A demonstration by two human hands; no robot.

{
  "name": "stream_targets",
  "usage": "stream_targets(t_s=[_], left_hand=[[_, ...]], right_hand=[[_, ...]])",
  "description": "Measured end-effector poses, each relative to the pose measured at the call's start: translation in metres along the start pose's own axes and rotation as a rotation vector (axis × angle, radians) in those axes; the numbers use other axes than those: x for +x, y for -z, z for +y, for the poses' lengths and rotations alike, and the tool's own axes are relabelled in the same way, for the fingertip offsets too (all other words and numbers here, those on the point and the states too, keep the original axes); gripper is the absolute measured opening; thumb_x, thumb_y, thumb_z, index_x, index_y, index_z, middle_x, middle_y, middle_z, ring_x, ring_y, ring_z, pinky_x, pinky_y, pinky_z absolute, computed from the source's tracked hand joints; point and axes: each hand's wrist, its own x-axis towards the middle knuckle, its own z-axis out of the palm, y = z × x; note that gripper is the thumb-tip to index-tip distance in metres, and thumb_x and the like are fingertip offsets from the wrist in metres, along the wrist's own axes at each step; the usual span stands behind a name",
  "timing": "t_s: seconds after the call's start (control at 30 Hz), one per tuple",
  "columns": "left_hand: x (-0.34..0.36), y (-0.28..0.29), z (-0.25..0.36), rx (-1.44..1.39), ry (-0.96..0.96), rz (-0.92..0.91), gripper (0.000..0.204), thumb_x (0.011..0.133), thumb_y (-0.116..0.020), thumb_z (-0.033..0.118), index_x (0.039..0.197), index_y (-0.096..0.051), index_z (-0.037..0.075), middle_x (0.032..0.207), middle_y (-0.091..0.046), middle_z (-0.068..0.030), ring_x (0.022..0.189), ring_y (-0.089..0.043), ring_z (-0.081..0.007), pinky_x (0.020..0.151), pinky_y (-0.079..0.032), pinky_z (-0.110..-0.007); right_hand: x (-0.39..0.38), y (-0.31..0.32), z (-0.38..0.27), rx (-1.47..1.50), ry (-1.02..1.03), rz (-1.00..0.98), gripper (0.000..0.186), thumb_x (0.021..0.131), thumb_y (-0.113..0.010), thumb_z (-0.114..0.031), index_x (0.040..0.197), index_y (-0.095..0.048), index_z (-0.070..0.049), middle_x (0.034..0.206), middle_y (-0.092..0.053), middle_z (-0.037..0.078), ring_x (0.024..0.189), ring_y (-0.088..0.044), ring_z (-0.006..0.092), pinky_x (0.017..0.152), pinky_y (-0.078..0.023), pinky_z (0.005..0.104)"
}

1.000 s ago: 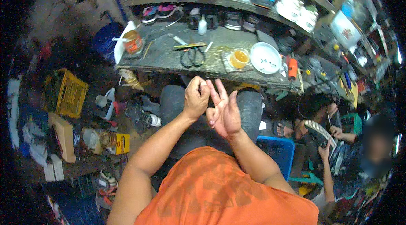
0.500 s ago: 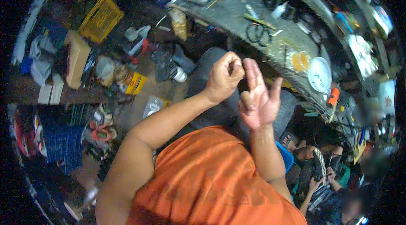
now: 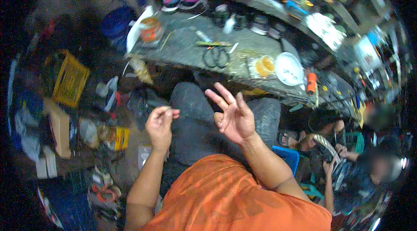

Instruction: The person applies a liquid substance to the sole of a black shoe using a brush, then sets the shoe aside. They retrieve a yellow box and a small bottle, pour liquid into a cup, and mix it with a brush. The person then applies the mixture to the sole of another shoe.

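My left hand [image 3: 160, 127] hangs above the left side of my lap, its fingers curled in toward the thumb. Whatever they may hold is hidden or too small to make out. To its right, over my lap [image 3: 195, 127], my right hand [image 3: 233, 120] turns its palm up. Two of its fingers and the thumb stretch out, while others are folded down; nothing shows in the palm. Both hands are apart from each other and from the worktable [image 3: 173, 48] in front of me. Closest to my right hand on that table is an orange-yellow tub [image 3: 264, 65].
The table carries black-handled scissors [image 3: 216, 57], a glue jar [image 3: 150, 30], a white bowl [image 3: 289, 69] and an orange cylinder [image 3: 311, 83]. Shoes [image 3: 184, 2] stand toward the back. A yellow crate [image 3: 71, 79] is at left; a person [image 3: 343, 166] sits at right handling a shoe.
My hands were close together in front of me; now the left has moved away to the left and down. The view has swung right, and my right hand's fingers are more spread.
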Motion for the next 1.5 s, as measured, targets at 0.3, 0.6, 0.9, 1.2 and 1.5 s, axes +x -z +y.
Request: stream_targets(t_s=[0.3, 0.6, 0.9, 1.2, 1.5], left_hand=[[0.017, -0.014, 0.028, -0.150, -0.092, -0.127, 0.020, 0.107, -0.044, 0.017, 0.093, -0.051, 0.005, 0.086, -0.051, -0.0066, 0.077, -0.059, -0.0195, 0.075, -0.052, -0.036], [0.049, -0.015, -0.027, 0.693, -0.359, -0.448, 0.014, 0.096, -0.060, 0.010, 0.103, -0.066, 0.000, 0.107, -0.066, -0.0137, 0.099, -0.064, -0.0251, 0.091, -0.051, -0.034], [0.035, 0.006, -0.092, 1.104, -0.132, -0.791, 0.054, 0.096, -0.060, 0.031, 0.146, -0.052, 0.013, 0.163, -0.025, -0.0234, 0.151, -0.017, -0.0467, 0.122, -0.010, -0.058], [-0.006, 0.062, -0.084, 0.707, 0.428, -0.563, 0.101, 0.094, -0.062, 0.057, 0.162, -0.001, 0.015, 0.163, -0.005, -0.0327, 0.153, -0.005, -0.0436, 0.125, -0.011, -0.043], [-0.021, -0.013, -0.026, 1.299, 0.297, -0.772, 0.094, 0.088, -0.067, 0.061, 0.161, -0.021, 0.024, 0.157, 0.004, -0.0442, 0.145, -0.010, -0.0622, 0.120, -0.024, -0.054]], right_hand=[[-0.033, -0.001, -0.112, -0.441, 0.537, 0.293, 0.036, 0.098, -0.067, -0.017, 0.129, -0.060, -0.003, 0.094, -0.068, 0.004, 0.061, -0.057, 0.0091, 0.054, -0.050, 0.0247], [-0.029, -0.061, -0.296, -0.779, 1.169, 0.348, 0.029, 0.104, -0.057, -0.020, 0.126, -0.062, -0.002, 0.103, -0.070, 0.005, 0.064, -0.058, 0.0084, 0.051, -0.047, 0.0241], [0.037, -0.124, -0.480, -0.788, 1.430, 0.561, 0.066, 0.101, -0.052, -0.055, 0.140, -0.045, -0.002, 0.107, -0.064, 0.015, 0.058, -0.061, 0.0196, 0.046, -0.053, 0.0329], [0.081, -0.197, -0.546, -0.434, 1.278, 0.482, 0.086, 0.098, -0.046, -0.065, 0.150, -0.029, 0.001, 0.145, -0.046, 0.027, 0.108, -0.064, 0.0469, 0.075, -0.061, 0.0555], [0.080, -0.195, -0.577, -0.433, 1.317, 0.460, 0.068, 0.103, -0.041, -0.051, 0.144, -0.034, 0.002, 0.131, -0.051, 0.025, 0.114, -0.057, 0.0420, 0.092, -0.052, 0.0615]])
